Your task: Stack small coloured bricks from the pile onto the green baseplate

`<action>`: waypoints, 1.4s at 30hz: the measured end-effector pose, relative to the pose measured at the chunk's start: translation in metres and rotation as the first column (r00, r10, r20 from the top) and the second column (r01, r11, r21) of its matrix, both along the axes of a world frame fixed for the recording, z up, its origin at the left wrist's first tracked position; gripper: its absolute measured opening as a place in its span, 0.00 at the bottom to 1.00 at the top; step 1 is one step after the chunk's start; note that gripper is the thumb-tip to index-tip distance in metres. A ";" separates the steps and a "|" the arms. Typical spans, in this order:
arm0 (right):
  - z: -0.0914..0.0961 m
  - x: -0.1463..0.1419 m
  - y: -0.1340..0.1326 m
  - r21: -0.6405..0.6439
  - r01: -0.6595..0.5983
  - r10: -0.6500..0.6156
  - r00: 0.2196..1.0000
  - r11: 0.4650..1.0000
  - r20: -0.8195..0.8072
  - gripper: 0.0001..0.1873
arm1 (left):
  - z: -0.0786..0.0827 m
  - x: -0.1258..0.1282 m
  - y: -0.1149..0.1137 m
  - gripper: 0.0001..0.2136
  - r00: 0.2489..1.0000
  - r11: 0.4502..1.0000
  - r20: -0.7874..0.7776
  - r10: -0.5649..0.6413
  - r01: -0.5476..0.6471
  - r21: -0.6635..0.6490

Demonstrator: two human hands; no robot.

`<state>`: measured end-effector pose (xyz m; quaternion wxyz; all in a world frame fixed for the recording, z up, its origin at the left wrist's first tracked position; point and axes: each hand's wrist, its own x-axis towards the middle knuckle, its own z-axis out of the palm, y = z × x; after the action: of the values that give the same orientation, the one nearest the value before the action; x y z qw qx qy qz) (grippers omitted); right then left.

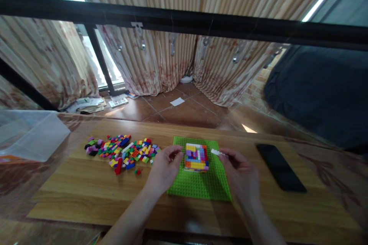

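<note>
A multicoloured block of stacked toy bricks (196, 157) stands on a green baseplate (198, 189). My right hand (241, 174) pinches a white toy brick (219, 152) just right of the stack, over the plate. Left of the stack is my left hand (165, 168), thumb and fingers curled together close to its side. Whether anything small sits between those fingertips is hidden, and I cannot tell if they touch the stack.
Loose coloured bricks (135, 153) lie in a pile on the wooden table (86, 195), left of the baseplate. A black phone (281, 167) rests at the right. A clear plastic bin (43, 134) stands at the far left. A dark rail (172, 19) crosses beyond the table.
</note>
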<state>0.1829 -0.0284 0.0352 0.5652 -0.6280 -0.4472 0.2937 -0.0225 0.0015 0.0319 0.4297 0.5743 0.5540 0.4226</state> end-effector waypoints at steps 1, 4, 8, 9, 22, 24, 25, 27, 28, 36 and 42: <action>-0.001 0.000 -0.001 0.010 -0.011 0.011 0.999 1.000 0.044 0.15 | 0.001 0.001 0.000 0.11 1.000 1.000 -0.019 0.006 -0.006 0.007; -0.003 -0.001 -0.001 0.040 -0.025 0.018 0.985 0.999 0.172 0.13 | 0.004 0.002 0.000 0.12 0.998 1.000 -0.066 0.015 -0.014 0.021; -0.001 0.000 0.000 0.057 -0.043 0.029 0.972 0.997 0.235 0.12 | 0.007 0.004 -0.003 0.12 0.993 0.999 -0.111 0.029 -0.025 0.041; 0.001 -0.001 0.000 0.069 -0.043 0.026 0.972 0.997 0.232 0.12 | 0.008 0.004 -0.004 0.12 0.992 0.998 -0.122 0.036 -0.030 0.052; -0.007 -0.128 -0.021 -0.001 -0.617 0.590 0.752 0.787 0.293 0.10 | 0.045 -0.074 0.001 0.11 0.748 0.803 0.409 0.522 -0.594 0.061; -0.018 -0.141 -0.018 -0.073 -0.611 0.602 0.740 0.788 0.301 0.10 | 0.047 -0.086 0.001 0.11 0.701 0.796 0.473 0.533 -0.606 0.001; -0.023 -0.146 -0.017 -0.102 -0.599 0.596 0.738 0.795 0.315 0.10 | 0.048 -0.091 0.000 0.12 0.686 0.804 0.504 0.525 -0.593 -0.031; -0.030 -0.150 -0.014 -0.123 -0.559 0.561 0.742 0.820 0.367 0.10 | 0.048 -0.098 -0.001 0.13 0.663 0.823 0.552 0.506 -0.563 -0.078; -0.033 -0.152 -0.013 -0.111 -0.534 0.529 0.747 0.838 0.402 0.10 | 0.048 -0.101 -0.001 0.14 0.655 0.828 0.567 0.500 -0.553 -0.092; -0.036 -0.187 -0.015 0.029 -0.537 0.410 0.676 0.843 0.613 0.10 | 0.050 -0.110 -0.004 0.13 0.566 0.842 0.673 0.476 -0.515 -0.162; -0.047 -0.212 -0.009 -0.148 -0.477 0.404 0.494 0.866 0.770 0.07 | 0.050 -0.105 -0.007 0.15 0.566 0.868 0.687 0.456 -0.454 -0.202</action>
<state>-0.0295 -0.0375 -0.0122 0.2457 -0.5316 -0.8035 0.1067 -0.1272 -0.0056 0.0818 0.4874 0.2011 0.4713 0.7070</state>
